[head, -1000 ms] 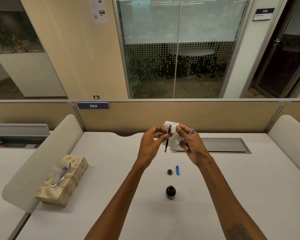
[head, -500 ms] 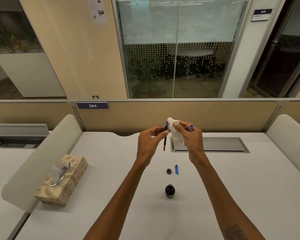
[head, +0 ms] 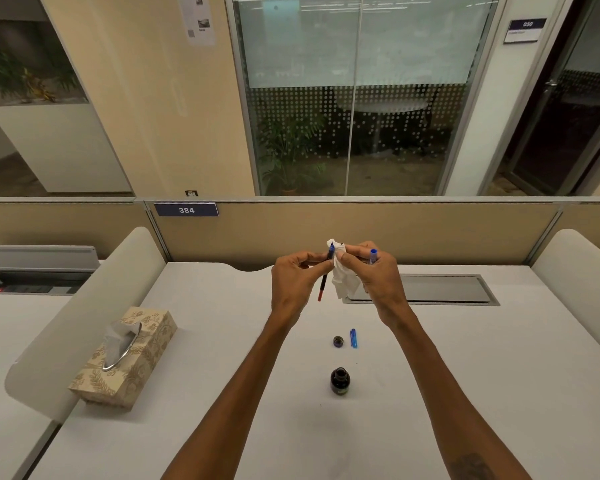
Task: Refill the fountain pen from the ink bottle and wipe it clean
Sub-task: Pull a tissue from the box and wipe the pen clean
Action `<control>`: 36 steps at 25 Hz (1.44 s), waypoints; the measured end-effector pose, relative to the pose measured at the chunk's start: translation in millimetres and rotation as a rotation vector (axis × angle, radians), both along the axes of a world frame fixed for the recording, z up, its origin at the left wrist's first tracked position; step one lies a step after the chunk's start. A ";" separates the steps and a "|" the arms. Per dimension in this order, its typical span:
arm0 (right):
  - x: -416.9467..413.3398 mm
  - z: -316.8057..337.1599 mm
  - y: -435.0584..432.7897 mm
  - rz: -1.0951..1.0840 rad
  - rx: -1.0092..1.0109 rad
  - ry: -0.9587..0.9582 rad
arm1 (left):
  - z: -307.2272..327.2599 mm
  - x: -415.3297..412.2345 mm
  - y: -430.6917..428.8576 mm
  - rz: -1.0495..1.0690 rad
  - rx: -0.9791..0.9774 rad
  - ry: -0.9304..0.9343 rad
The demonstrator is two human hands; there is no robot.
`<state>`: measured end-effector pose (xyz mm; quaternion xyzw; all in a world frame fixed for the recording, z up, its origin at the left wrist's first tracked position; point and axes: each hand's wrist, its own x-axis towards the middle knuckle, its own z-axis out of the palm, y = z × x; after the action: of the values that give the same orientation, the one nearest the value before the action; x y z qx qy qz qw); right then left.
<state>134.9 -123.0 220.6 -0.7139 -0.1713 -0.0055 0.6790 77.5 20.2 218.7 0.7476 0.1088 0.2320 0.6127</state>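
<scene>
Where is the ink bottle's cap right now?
In the head view, the cap lies on the white desk, just beyond the open ink bottle and immediately left of a small blue pen part.

Pen nib (head: 332,247) buried in the crumpled tissue (head: 342,278) pinched by the right hand (head: 378,275); tip not visible. Middle of the pen's inner section (head: 323,282) covered by left hand (head: 293,282) fingertips. Blue piece (head: 373,255) behind the right hand mostly concealed, only its top poking out. Below the hands, ink bottle (head: 340,381) label too small to read. Both forearms cut off by the bottom edge.
</scene>
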 end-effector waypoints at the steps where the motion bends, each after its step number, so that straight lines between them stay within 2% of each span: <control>1: -0.2 1.0 -0.2 0.005 -0.009 -0.003 | 1.2 -0.2 0.6 -0.002 0.008 -0.003; 10: 1.3 2.8 -4.6 0.057 -0.033 0.014 | 0.6 2.3 3.1 0.031 0.143 0.014; 14: 2.7 2.6 -11.1 0.107 0.027 0.058 | 0.3 0.1 2.4 0.004 0.057 0.030; 18: 5.3 -1.9 -13.1 0.045 0.131 0.110 | -0.7 -0.7 0.6 0.022 -0.051 0.030; 24: 9.2 -4.9 -12.0 0.033 0.012 0.054 | 0.4 -1.8 -6.3 -0.004 -0.102 0.023; 29: 9.4 -10.1 -10.4 -0.091 -0.118 -0.022 | -3.5 -0.9 -7.4 0.005 -0.100 0.030; 36: 10.3 -14.9 -10.7 0.001 -0.057 0.055 | -1.5 -0.2 -7.8 -0.048 -0.127 0.029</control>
<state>145.2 -133.8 205.7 -0.7326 -0.1531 0.0196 0.6629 77.3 12.4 217.1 0.7129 0.1143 0.1992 0.6626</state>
